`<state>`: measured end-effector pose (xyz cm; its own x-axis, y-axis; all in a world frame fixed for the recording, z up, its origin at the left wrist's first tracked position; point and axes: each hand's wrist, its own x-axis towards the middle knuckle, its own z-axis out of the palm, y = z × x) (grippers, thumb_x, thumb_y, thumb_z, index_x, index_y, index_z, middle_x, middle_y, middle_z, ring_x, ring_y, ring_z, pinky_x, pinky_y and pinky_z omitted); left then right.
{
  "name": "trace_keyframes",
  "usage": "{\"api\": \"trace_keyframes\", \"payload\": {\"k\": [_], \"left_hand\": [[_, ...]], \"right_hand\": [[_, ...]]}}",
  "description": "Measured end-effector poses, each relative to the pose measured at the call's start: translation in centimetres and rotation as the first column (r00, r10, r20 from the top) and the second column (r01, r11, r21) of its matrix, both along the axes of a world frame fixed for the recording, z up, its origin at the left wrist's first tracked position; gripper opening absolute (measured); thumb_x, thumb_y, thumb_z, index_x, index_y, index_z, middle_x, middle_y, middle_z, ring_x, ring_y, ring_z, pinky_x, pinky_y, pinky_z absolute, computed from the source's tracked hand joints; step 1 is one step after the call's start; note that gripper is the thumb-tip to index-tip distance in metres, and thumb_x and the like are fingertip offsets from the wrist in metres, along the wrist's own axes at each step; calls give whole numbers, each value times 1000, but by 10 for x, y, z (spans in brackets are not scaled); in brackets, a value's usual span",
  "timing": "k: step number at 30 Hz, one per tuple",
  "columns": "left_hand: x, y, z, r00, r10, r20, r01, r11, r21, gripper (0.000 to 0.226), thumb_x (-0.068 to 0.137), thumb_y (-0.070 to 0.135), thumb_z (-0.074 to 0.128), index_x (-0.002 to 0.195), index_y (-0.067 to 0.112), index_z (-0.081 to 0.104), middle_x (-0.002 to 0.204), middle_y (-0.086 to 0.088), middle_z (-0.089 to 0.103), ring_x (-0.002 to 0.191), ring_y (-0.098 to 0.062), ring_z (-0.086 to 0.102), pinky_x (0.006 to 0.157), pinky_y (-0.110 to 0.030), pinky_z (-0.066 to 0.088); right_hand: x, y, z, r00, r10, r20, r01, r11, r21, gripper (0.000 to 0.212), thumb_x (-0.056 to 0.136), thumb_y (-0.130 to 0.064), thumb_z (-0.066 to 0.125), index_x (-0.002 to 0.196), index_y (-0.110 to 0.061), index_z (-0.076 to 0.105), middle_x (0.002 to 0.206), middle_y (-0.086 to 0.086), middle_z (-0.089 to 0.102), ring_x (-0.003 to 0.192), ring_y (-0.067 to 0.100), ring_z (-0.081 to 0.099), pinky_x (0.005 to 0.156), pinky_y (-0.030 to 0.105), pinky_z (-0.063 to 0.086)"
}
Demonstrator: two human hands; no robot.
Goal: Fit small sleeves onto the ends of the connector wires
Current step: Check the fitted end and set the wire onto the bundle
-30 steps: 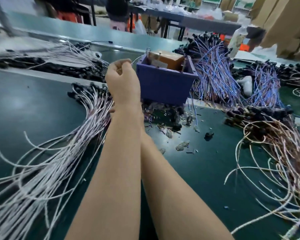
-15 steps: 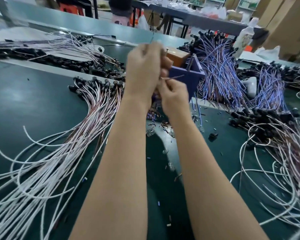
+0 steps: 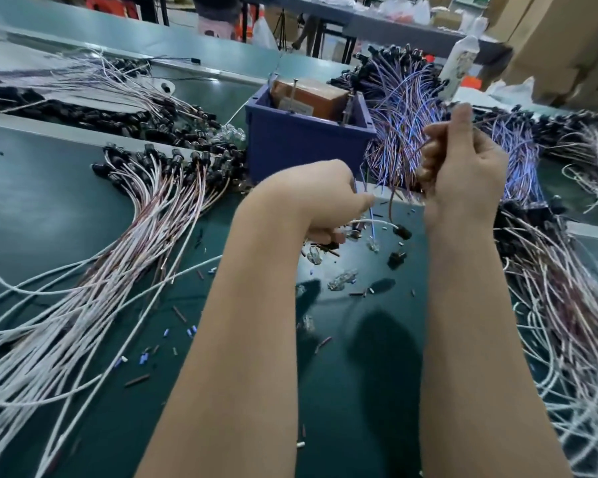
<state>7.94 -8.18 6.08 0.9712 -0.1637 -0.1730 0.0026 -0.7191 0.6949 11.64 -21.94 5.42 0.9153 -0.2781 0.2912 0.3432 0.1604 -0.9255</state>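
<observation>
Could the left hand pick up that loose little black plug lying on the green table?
Probably yes. The black plug lies on the table close to the left hand, with nothing big between them. But that hand's grip holds a thin wire, so it may have to let go first.

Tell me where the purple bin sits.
In the head view, the purple bin stands at upper centre, just beyond the left hand, between black connectors on its left and blue wires on its right.
</observation>
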Motion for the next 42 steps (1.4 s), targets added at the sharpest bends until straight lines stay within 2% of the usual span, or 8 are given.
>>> {"api": "trace_keyframes", "payload": {"k": [11, 17, 23, 28, 33, 36, 39, 42], "left_hand": [[6, 8, 0, 908, 150, 391, -163, 987, 0, 17, 94, 14, 50, 101, 16, 66, 95, -2, 62, 86, -17, 57, 78, -23, 43], [5, 3, 3, 780, 287, 556, -156, 950, -272, 16, 93, 14, 52, 101, 13, 66, 89, 3, 65, 79, -6, 58, 75, -12, 45], [0, 2, 7, 810, 265, 522, -82, 934, -346, 17, 96, 21, 50, 87, 13, 62, 74, 4, 64, 71, -7, 61, 74, -25, 53], [-13, -2, 13, 944, 2, 330, 159, 874, -460, 30, 95, 13, 50, 65, 12, 57, 54, 2, 54, 48, -4, 48, 51, -11, 41], [-14, 3, 9, 969, -165, 185, 240, 815, -528, 26, 97, 20, 48, 76, 13, 61, 72, -4, 63, 67, -10, 60, 78, -24, 50], [-6, 16, 4, 988, 104, 116, -29, 856, -517, 27, 98, 32, 46, 78, 21, 61, 81, 7, 73, 86, -5, 68, 89, -34, 49], [4, 26, 0, 901, 434, -19, -330, 655, -680, 32, 101, 36, 36, 84, 19, 57, 84, 6, 72, 89, -10, 68, 86, -34, 49], [9, 20, -2, 884, 456, -101, -295, 377, -878, 31, 104, 31, 30, 99, 11, 53, 84, 0, 71, 79, -11, 69, 74, -29, 56]], "right_hand": [[-1, 15, -2, 915, 296, -275, -391, 820, -417, 33, 104, -24, 35, 85, -15, 60, 76, -1, 69, 70, 10, 67, 71, 24, 55], [-7, 21, -2, 808, 512, -291, -575, 792, -206, 30, 102, -26, 40, 87, -13, 63, 66, -1, 70, 65, 12, 69, 71, 29, 59], [-6, 28, 3, 811, 546, -211, -547, 835, 56, 29, 103, -19, 38, 90, -8, 62, 78, 9, 64, 67, 17, 63, 69, 29, 57], [-9, 21, 5, 706, 686, -176, -664, 727, 175, 33, 101, -12, 36, 80, 3, 56, 47, 7, 52, 36, 16, 49, 39, 21, 44], [-3, 18, 5, 728, 643, -239, -608, 766, 210, 29, 101, -20, 40, 108, -1, 61, 69, 10, 53, 58, 18, 54, 48, 23, 47], [-1, 18, 3, 820, 516, -249, -516, 854, 70, 30, 102, -14, 38, 92, -2, 63, 58, 1, 45, 56, 13, 44, 61, 25, 42], [-5, 19, 4, 803, 525, -282, -573, 810, -122, 33, 102, -13, 38, 81, -6, 63, 51, -4, 45, 52, 10, 43, 55, 19, 39], [-13, 25, 5, 692, 591, -416, -722, 588, -366, 32, 101, -14, 40, 81, -6, 64, 50, -2, 51, 47, 11, 48, 51, 19, 40]]}}
